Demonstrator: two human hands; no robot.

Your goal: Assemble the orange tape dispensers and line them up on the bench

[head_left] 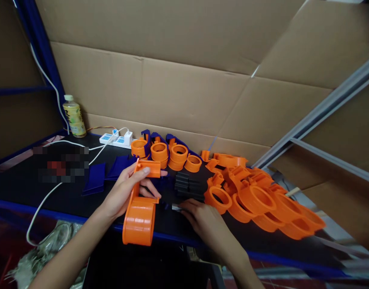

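Observation:
My left hand (pixel 124 188) is closed around an orange tape dispenser body (pixel 139 222), its thumb on the upper plate and its round hub hanging toward me. Low over the black tabletop, my right hand (pixel 199 214) pinches a small silvery metal piece (pixel 176 207); its exact kind is too small to tell. Just beyond those fingers lie several black roller-like pieces (pixel 187 185). To the right is a heap of orange dispenser bodies (pixel 259 198). Behind, orange dispensers with dark blue parts (pixel 159 151) stand in a row.
Flat dark blue pieces (pixel 94 178) lie left of my left hand. A white power strip (pixel 118 139) with plugs and a trailing white cable (pixel 48 192) sits at the back left, near a yellow-labelled bottle (pixel 74 117). A cardboard wall (pixel 172 88) closes off the back.

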